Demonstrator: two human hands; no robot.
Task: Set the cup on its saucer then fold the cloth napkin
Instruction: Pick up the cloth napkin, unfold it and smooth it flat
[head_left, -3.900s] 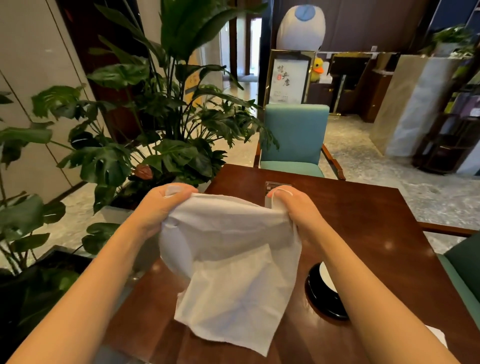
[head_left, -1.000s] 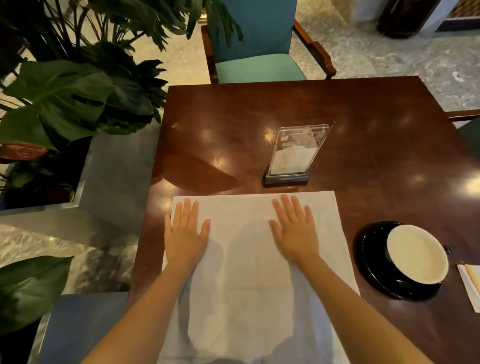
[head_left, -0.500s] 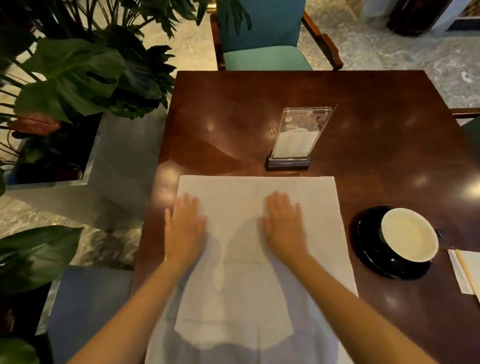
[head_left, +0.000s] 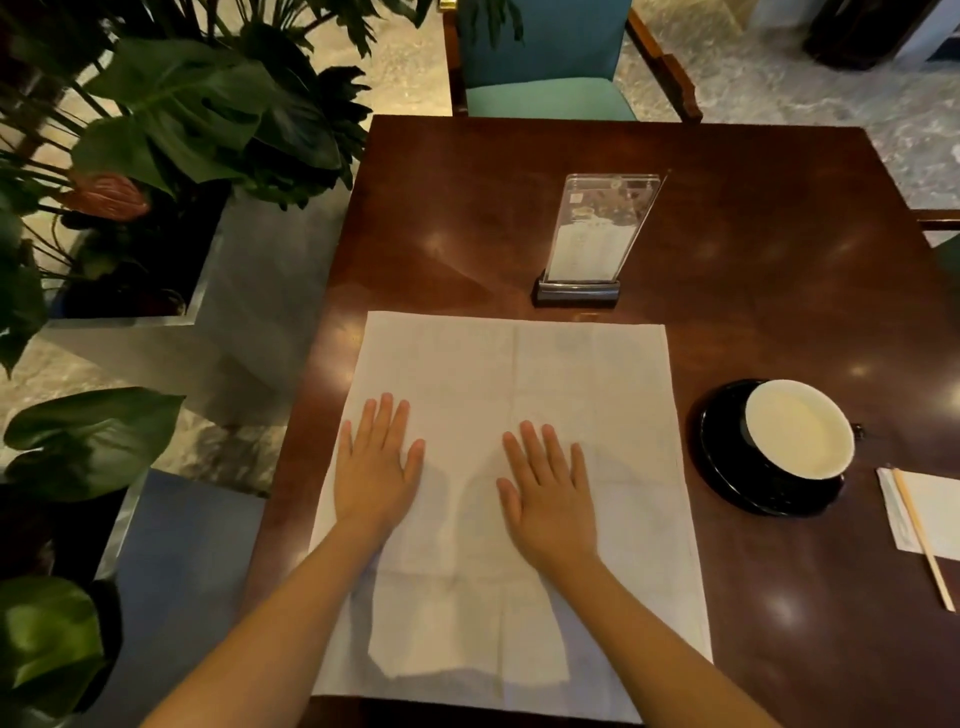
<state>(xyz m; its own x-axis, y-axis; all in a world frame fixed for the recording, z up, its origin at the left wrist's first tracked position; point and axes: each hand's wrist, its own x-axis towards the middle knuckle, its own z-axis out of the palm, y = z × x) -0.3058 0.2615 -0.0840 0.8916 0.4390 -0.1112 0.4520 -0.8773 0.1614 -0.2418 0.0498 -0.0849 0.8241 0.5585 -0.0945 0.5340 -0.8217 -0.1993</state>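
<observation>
A white cloth napkin (head_left: 519, 374) lies spread flat and unfolded on the dark wooden table (head_left: 727, 208), its near edge at the table's front. My left hand (head_left: 376, 465) and my right hand (head_left: 548, 486) rest palm down on its middle, fingers spread, holding nothing. To the right, a cup (head_left: 800, 428) with a white inside stands on its black saucer (head_left: 719, 457), apart from the napkin.
A clear acrylic sign holder (head_left: 592, 244) stands just beyond the napkin's far edge. A paper packet with a wooden stick (head_left: 922, 530) lies at the right edge. Large leafy plants (head_left: 197, 119) crowd the left side. A teal chair (head_left: 550, 98) faces me across the table.
Both hands have slid toward me across the napkin, smoothing it flat. Earlier the napkin was held up in the air by both hands.
</observation>
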